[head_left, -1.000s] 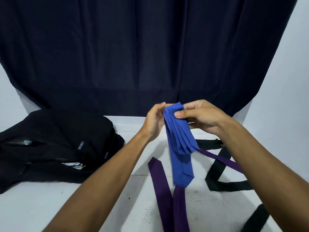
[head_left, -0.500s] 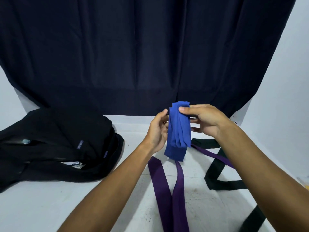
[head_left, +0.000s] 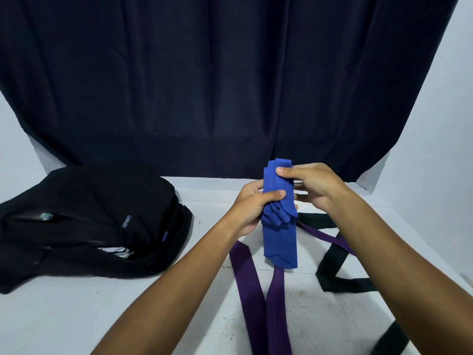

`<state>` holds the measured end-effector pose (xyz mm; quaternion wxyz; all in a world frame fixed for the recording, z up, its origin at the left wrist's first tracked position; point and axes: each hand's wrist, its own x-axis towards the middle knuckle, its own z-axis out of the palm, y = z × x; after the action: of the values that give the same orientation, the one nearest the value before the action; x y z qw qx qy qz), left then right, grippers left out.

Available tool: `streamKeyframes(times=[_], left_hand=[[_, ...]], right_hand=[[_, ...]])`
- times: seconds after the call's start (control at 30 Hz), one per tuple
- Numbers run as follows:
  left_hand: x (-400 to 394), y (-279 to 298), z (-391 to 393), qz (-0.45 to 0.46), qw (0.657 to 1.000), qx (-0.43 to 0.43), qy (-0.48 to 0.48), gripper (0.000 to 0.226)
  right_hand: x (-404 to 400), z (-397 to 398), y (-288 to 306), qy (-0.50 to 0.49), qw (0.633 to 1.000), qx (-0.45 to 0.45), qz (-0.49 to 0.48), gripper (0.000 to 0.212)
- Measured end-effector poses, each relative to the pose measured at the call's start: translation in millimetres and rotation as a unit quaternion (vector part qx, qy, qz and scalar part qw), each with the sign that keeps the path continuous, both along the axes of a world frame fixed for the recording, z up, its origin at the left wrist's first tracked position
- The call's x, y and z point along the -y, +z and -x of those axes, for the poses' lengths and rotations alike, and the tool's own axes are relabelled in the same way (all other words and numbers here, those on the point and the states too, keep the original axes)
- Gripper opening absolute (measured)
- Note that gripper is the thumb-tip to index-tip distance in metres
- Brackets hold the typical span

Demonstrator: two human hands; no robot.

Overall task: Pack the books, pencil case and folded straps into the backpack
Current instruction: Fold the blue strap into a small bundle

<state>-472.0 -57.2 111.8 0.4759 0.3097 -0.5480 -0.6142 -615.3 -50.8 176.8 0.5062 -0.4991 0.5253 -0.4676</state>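
Observation:
A blue strap (head_left: pixel 280 242), folded into several layers, hangs upright above the white table. My left hand (head_left: pixel 252 207) grips its middle, thumb across the front. My right hand (head_left: pixel 311 185) pinches its top end between thumb and fingers. A purple strap (head_left: pixel 252 290) lies unfolded on the table below, running toward me. A black strap (head_left: pixel 332 265) lies loose to the right of it. The black backpack (head_left: pixel 89 221) lies flat at the left, partly open, with something pale showing inside.
The white table (head_left: pixel 76 316) meets a dark blue curtain (head_left: pixel 230 85) at the back. White walls stand at both sides. The black strap's tail (head_left: pixel 394 339) trails off the table's near right.
The blue strap has been gathered from a long hanging tail into a more compact folded stack. My left hand has moved onto its front and both hands shifted slightly lower.

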Motion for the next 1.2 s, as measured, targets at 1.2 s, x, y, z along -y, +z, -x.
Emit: streamKeyframes(times=[1.2], left_hand=[[9.3,-48.0,3.9,-0.345,0.897,-0.276,-0.02,0.066]], right_hand=[[-20.8,-5.7,-23.0,0.072,0.993,0.075,0.056,0.015]])
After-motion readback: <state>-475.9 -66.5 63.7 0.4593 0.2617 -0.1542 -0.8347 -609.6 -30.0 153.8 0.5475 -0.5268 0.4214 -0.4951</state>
